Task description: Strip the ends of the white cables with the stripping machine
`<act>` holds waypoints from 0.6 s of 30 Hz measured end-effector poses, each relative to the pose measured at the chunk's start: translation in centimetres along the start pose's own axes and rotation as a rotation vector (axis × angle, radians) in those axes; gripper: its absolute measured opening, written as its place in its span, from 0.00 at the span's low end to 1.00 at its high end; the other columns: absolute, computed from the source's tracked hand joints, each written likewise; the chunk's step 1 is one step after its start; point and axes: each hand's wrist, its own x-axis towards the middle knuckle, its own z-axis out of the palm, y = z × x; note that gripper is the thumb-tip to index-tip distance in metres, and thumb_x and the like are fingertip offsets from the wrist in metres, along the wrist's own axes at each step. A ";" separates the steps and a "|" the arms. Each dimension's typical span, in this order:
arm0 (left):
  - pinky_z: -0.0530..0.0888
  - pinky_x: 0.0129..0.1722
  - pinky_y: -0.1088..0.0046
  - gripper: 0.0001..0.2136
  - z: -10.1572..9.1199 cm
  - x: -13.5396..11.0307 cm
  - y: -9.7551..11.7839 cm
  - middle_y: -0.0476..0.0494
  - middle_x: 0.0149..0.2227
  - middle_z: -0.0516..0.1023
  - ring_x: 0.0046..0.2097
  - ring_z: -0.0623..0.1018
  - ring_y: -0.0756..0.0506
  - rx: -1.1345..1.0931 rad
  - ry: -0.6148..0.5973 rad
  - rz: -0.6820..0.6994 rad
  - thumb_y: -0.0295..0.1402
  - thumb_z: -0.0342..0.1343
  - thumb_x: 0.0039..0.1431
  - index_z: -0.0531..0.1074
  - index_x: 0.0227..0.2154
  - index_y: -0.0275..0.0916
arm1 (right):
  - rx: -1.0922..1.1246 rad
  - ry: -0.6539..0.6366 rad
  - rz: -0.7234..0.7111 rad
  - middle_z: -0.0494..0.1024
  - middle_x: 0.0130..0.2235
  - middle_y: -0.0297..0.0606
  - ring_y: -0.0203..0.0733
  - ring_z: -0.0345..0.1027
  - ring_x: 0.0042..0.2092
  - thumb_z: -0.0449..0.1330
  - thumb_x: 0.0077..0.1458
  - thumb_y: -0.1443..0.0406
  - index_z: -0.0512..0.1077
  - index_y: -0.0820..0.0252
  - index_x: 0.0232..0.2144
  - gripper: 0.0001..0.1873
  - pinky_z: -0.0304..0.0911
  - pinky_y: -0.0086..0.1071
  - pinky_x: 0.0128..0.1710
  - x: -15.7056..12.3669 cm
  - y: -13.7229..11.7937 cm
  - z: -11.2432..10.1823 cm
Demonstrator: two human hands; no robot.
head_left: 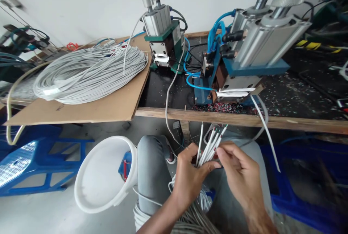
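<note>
My left hand [190,172] is closed round a bunch of white cables [208,148] above my lap. Their ends point up and away, and small red and green wire tips show at several of them. At the right side of the bunch, my right hand [240,172] has its thumb and fingers pinched together near one cable end; its fingertips are partly hidden. Below my hands, a thick bundle of grey cable [195,217] lies across my lap. Beyond them, on the bench, stands a pneumatic machine [255,45] with white strips at its jaw and a loose white cable [266,132] hanging down.
A large coil of grey cable [89,74] lies on cardboard [108,112] at the left. Behind, a smaller green machine [160,27] stands on the bench [160,92]. A white bucket [103,176] is left of my knee, with blue stools [35,165] farther left.
</note>
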 end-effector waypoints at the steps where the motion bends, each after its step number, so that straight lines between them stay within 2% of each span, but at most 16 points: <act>1: 0.67 0.39 0.65 0.10 0.0 0.0 0.0 0.53 0.30 0.79 0.37 0.72 0.41 -0.004 -0.009 -0.005 0.39 0.77 0.52 0.84 0.30 0.43 | 0.002 0.015 0.012 0.83 0.31 0.31 0.41 0.81 0.33 0.66 0.66 0.58 0.81 0.48 0.35 0.06 0.77 0.28 0.32 -0.1 0.1 0.0; 6: 0.62 0.36 0.66 0.16 -0.2 0.6 -0.2 0.56 0.27 0.72 0.34 0.66 0.44 -0.012 -0.034 -0.038 0.46 0.77 0.51 0.80 0.28 0.41 | 0.051 0.065 0.052 0.85 0.32 0.30 0.41 0.82 0.33 0.66 0.66 0.56 0.80 0.47 0.36 0.06 0.77 0.28 0.32 -0.1 0.0 0.4; 9: 0.62 0.36 0.65 0.18 -0.2 0.7 -0.7 0.55 0.29 0.72 0.35 0.66 0.44 -0.001 -0.061 -0.044 0.48 0.79 0.48 0.81 0.29 0.41 | 0.081 0.055 0.072 0.83 0.32 0.30 0.39 0.79 0.32 0.64 0.67 0.55 0.81 0.46 0.39 0.07 0.75 0.27 0.30 -0.1 -0.3 0.7; 12: 0.63 0.38 0.63 0.17 -0.2 0.7 -1.1 0.53 0.30 0.73 0.36 0.67 0.43 0.007 -0.074 -0.044 0.48 0.77 0.51 0.82 0.31 0.41 | 0.125 0.041 0.091 0.82 0.33 0.30 0.40 0.77 0.35 0.62 0.68 0.53 0.82 0.46 0.39 0.10 0.75 0.30 0.35 -0.2 -0.3 0.7; 14: 0.63 0.39 0.63 0.17 -0.3 0.6 -1.0 0.52 0.31 0.73 0.37 0.68 0.43 0.010 -0.077 -0.046 0.48 0.77 0.52 0.82 0.31 0.40 | 0.153 0.047 0.097 0.81 0.34 0.31 0.41 0.77 0.37 0.65 0.66 0.54 0.83 0.47 0.38 0.09 0.75 0.32 0.40 -0.3 -0.1 0.7; 16: 0.63 0.38 0.64 0.17 -0.4 0.5 -0.8 0.53 0.30 0.73 0.35 0.67 0.44 0.016 -0.068 -0.041 0.47 0.77 0.52 0.80 0.30 0.40 | 0.180 0.105 0.097 0.81 0.34 0.31 0.41 0.77 0.39 0.68 0.64 0.56 0.83 0.46 0.37 0.05 0.73 0.33 0.41 -0.4 0.1 0.7; 18: 0.62 0.35 0.66 0.16 -0.6 0.5 -0.5 0.55 0.28 0.71 0.33 0.66 0.46 0.022 -0.026 -0.019 0.45 0.75 0.55 0.77 0.28 0.42 | 0.236 0.182 0.111 0.79 0.36 0.30 0.40 0.77 0.40 0.67 0.65 0.57 0.81 0.45 0.36 0.05 0.72 0.33 0.41 -0.4 0.2 0.8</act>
